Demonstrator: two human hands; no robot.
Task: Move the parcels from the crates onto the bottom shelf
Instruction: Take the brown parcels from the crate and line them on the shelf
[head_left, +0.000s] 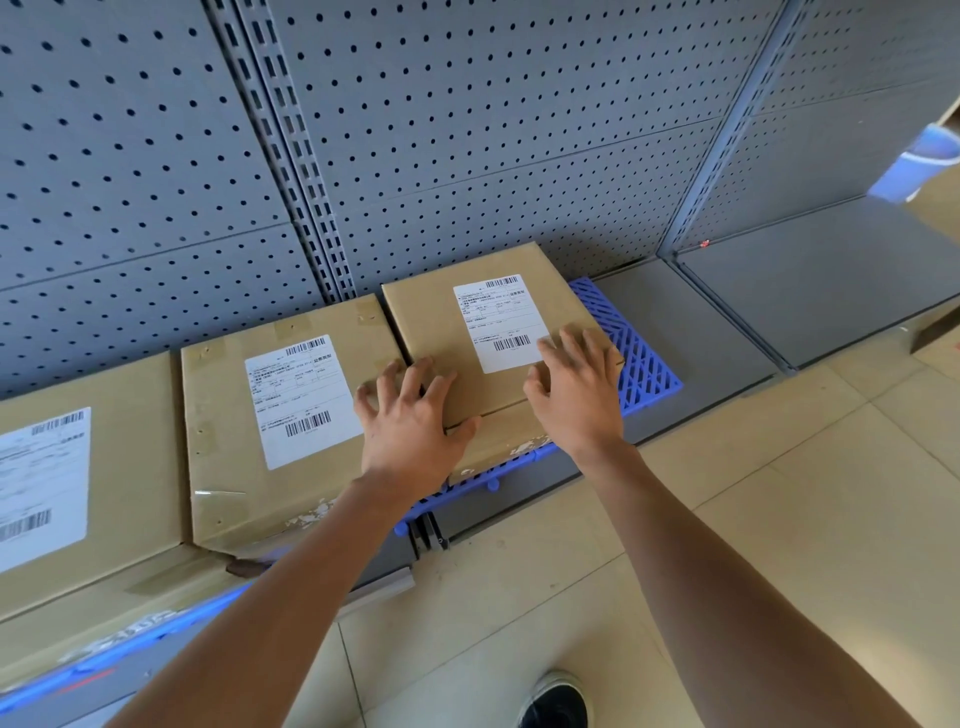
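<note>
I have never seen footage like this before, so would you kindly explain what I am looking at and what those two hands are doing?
There is no machine here. A person wears a camera on the head, looking down at their own arms. Both the left hand and the right hand rest with spread fingers on the right-hand parcel, a cardboard box with a white label; neither grips it. It sits on a blue plastic grid on the grey bottom shelf. Two more parcels, the middle parcel and the left parcel, stand beside it. A pegboard wall rises behind.
</note>
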